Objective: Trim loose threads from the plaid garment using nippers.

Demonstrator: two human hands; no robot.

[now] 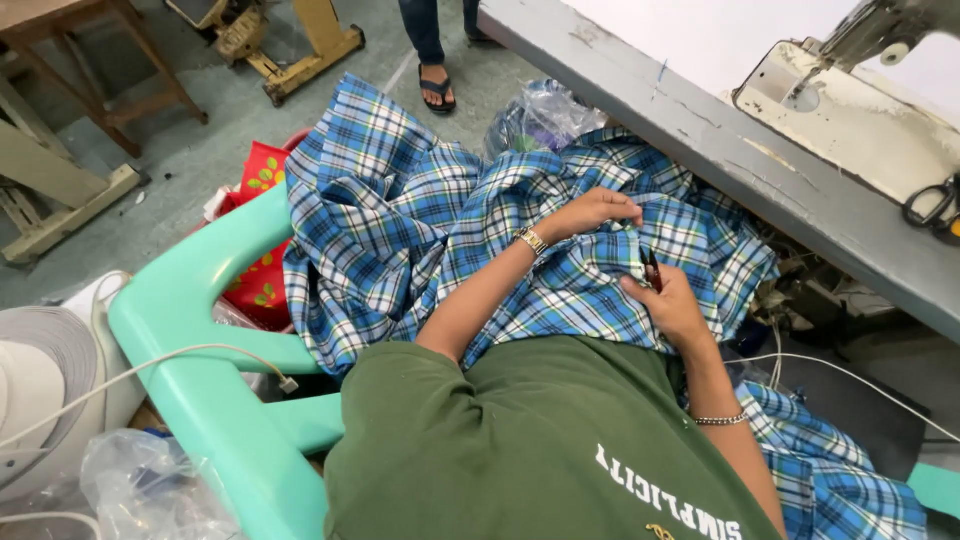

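Head view looks down on blue plaid fabric (400, 230) heaped across the person's lap, just below the grey sewing table (700, 140). My judgement: the small dark-handled snips (651, 270) could nick the cloth, since their tip sits right against a pinched fold. The left hand (595, 212) is curled closed, pinching that fold on the side nearer the table. The right hand (672, 305) is closed around the snips, touching the fabric just beneath the left.
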